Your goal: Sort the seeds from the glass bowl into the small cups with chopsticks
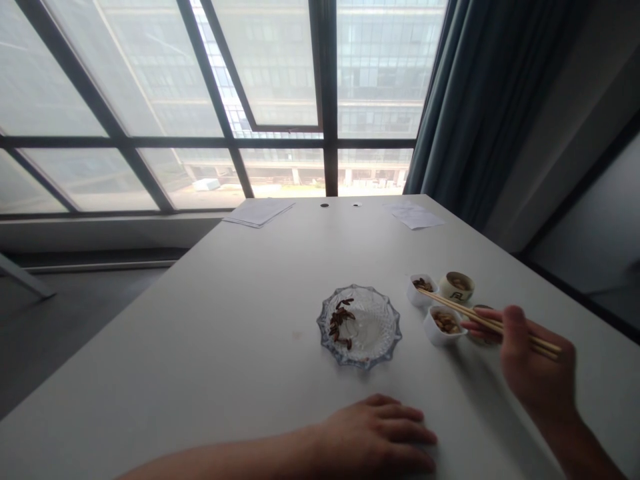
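My right hand [533, 363] grips a pair of wooden chopsticks [480, 319], their tips over a small white cup [419, 295] holding dark pieces. Beside it stand a second white cup [440, 333] with brownish pieces, a cream cup [457, 287] with a dark mark, and a fourth cup [481, 339] mostly hidden behind my fingers. A clear glass dish [373, 330] left of the cups holds several dark seeds [341, 321] on its left side. My left hand [380, 437] lies flat on the white table [240, 333], fingers stretched out, holding nothing.
Sheets of paper [259, 213] lie at the table's far left edge and another sheet [415, 215] at the far right. A large window [210, 100] fills the back, with a dark curtain [480, 107] to the right.
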Demonstrator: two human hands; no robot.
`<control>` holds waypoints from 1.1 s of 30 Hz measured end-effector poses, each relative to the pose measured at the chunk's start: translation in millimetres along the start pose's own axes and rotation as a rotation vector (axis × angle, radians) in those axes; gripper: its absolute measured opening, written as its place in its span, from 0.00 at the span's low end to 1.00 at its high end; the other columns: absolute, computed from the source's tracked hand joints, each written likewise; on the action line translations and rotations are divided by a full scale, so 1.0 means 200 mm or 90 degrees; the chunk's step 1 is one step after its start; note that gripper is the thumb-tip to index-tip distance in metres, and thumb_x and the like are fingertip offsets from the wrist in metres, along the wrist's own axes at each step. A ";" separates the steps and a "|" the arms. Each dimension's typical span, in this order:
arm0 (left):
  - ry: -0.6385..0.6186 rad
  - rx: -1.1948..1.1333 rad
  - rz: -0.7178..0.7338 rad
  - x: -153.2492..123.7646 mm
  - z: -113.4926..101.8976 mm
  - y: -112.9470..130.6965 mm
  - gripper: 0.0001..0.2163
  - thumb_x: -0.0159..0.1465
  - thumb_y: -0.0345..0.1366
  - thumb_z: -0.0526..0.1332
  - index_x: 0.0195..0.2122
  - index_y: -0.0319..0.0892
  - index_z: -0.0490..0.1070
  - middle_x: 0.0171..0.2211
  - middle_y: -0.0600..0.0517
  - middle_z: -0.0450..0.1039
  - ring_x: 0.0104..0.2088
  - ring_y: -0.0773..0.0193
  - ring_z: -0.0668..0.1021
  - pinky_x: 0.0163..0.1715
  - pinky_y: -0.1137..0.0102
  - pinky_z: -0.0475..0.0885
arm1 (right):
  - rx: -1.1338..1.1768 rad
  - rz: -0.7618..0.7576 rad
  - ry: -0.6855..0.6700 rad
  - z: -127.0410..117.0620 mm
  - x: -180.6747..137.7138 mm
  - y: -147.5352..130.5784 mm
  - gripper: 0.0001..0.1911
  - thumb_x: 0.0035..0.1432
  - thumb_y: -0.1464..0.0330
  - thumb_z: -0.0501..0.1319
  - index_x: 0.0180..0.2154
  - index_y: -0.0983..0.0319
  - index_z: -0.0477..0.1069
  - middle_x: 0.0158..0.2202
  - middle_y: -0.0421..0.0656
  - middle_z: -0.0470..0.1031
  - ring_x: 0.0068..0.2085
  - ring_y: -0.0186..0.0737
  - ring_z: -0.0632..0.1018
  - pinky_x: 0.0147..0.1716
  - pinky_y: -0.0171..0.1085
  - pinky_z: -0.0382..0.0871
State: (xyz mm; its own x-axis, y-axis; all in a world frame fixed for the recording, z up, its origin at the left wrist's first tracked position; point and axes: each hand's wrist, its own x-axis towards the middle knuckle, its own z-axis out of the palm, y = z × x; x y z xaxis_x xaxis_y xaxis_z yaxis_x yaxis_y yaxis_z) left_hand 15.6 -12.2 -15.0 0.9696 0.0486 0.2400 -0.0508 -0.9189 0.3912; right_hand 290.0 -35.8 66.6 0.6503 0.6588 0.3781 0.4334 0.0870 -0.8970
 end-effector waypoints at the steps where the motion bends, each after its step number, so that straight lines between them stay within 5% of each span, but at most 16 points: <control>1: -0.001 -0.002 -0.002 0.00 0.00 0.00 0.17 0.78 0.41 0.50 0.59 0.45 0.73 0.67 0.53 0.70 0.70 0.60 0.69 0.72 0.65 0.60 | 0.002 -0.005 -0.001 0.00 0.00 0.00 0.31 0.65 0.42 0.61 0.36 0.64 0.83 0.30 0.54 0.85 0.28 0.52 0.86 0.30 0.44 0.84; 7: -0.007 -0.001 -0.009 0.00 -0.01 0.00 0.17 0.78 0.40 0.49 0.60 0.45 0.73 0.68 0.53 0.69 0.71 0.59 0.68 0.72 0.64 0.60 | 0.042 -0.090 0.011 0.00 -0.06 -0.07 0.26 0.71 0.48 0.59 0.40 0.63 0.84 0.33 0.50 0.86 0.34 0.50 0.88 0.38 0.44 0.86; 14: -0.009 0.008 -0.002 0.00 0.01 0.00 0.18 0.79 0.41 0.48 0.60 0.44 0.72 0.69 0.52 0.68 0.71 0.58 0.67 0.73 0.63 0.58 | 0.209 -0.021 -0.255 0.19 -0.31 -0.09 0.22 0.70 0.50 0.61 0.39 0.60 0.84 0.34 0.49 0.86 0.34 0.49 0.88 0.32 0.41 0.86; 20: -0.010 -0.022 -0.001 -0.01 0.02 0.00 0.19 0.77 0.45 0.52 0.61 0.43 0.71 0.69 0.51 0.67 0.72 0.56 0.66 0.74 0.61 0.57 | 0.252 0.016 -0.315 0.26 -0.33 0.00 0.19 0.70 0.53 0.63 0.40 0.60 0.84 0.36 0.48 0.86 0.38 0.51 0.88 0.32 0.40 0.86; 27: -0.025 -0.047 -0.016 0.00 -0.01 0.00 0.20 0.78 0.45 0.49 0.62 0.43 0.71 0.70 0.50 0.67 0.73 0.55 0.65 0.73 0.60 0.58 | 0.263 0.022 -0.269 0.29 -0.33 0.09 0.21 0.67 0.51 0.65 0.37 0.62 0.85 0.35 0.51 0.87 0.35 0.56 0.88 0.32 0.45 0.88; 33: -0.028 -0.055 -0.008 0.00 0.00 0.00 0.19 0.75 0.45 0.54 0.62 0.45 0.71 0.70 0.49 0.67 0.72 0.55 0.66 0.73 0.60 0.59 | 0.238 0.019 -0.106 0.20 -0.25 0.01 0.21 0.69 0.52 0.64 0.40 0.63 0.85 0.36 0.49 0.87 0.35 0.51 0.88 0.36 0.44 0.87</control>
State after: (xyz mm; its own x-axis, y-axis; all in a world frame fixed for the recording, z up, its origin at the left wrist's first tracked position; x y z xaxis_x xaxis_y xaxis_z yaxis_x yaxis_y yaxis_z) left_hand 15.5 -11.3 -14.4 0.9798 0.0405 0.1956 -0.0573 -0.8810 0.4696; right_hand 233.0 -38.5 36.4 0.5360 0.7747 0.3354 0.1384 0.3113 -0.9402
